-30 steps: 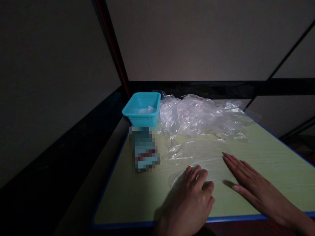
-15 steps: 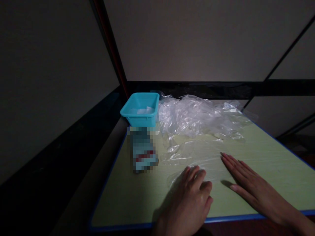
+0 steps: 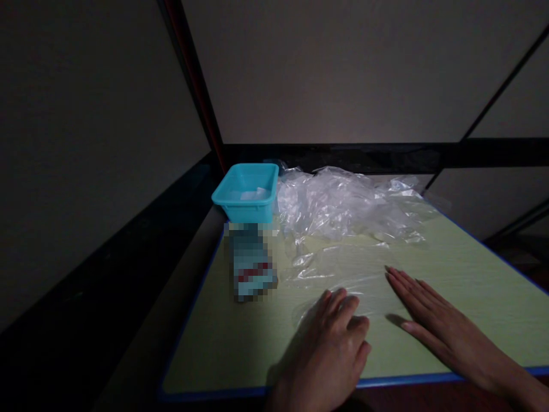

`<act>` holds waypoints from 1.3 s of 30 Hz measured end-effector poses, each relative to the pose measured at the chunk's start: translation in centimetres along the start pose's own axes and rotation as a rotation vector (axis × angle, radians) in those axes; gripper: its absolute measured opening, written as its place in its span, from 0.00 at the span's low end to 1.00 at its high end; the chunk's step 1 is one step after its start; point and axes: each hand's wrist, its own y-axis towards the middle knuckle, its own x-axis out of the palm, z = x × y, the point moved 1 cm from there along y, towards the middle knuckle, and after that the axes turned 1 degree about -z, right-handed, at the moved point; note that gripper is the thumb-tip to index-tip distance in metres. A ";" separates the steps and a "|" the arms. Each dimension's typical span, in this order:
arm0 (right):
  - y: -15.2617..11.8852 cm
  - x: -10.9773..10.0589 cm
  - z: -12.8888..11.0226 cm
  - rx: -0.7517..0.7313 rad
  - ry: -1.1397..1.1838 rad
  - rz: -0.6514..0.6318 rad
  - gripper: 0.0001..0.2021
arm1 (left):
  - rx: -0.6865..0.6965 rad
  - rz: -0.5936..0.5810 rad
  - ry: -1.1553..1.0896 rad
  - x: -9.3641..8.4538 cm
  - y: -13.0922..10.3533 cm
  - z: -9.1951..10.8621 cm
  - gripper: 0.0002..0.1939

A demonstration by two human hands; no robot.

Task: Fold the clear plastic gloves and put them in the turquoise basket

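A thin clear plastic bag [image 3: 347, 266] lies spread on the table in front of me. My left hand [image 3: 330, 343] rests palm down at the bag's near edge, its fingers loosely bent and slightly apart. No object shows in it. On the other side, my right hand [image 3: 437, 320] lies flat with its fingers stretched out and the thumb apart. Its fingertips touch the bag's right side or the table beside it; I cannot tell which. Behind the spread bag is a crumpled heap of clear plastic bags [image 3: 338, 200].
The pale green table [image 3: 463, 286] has a blue edge. A turquoise plastic basket [image 3: 251, 213] with something whitish inside stands at the back left. Nearer lies a blurred-out, phone-shaped object [image 3: 252, 257]. Dark-trimmed panels [image 3: 326, 74] rise behind the table.
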 end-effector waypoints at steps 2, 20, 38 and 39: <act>0.0 0.1 0.0 0.001 0.005 0.000 0.35 | -0.005 -0.006 -0.009 -0.1 0.0 0.0 0.13; -0.2 -0.4 -0.3 0.043 0.072 0.010 0.33 | -0.057 0.129 -0.048 -0.2 0.0 -0.2 0.07; -0.8 -0.3 0.1 0.086 0.149 0.078 0.30 | -0.041 0.116 -0.020 -1.0 0.2 0.3 0.08; -0.8 -0.3 0.1 0.089 0.156 0.079 0.30 | -0.040 0.123 -0.027 -1.1 0.3 0.3 0.08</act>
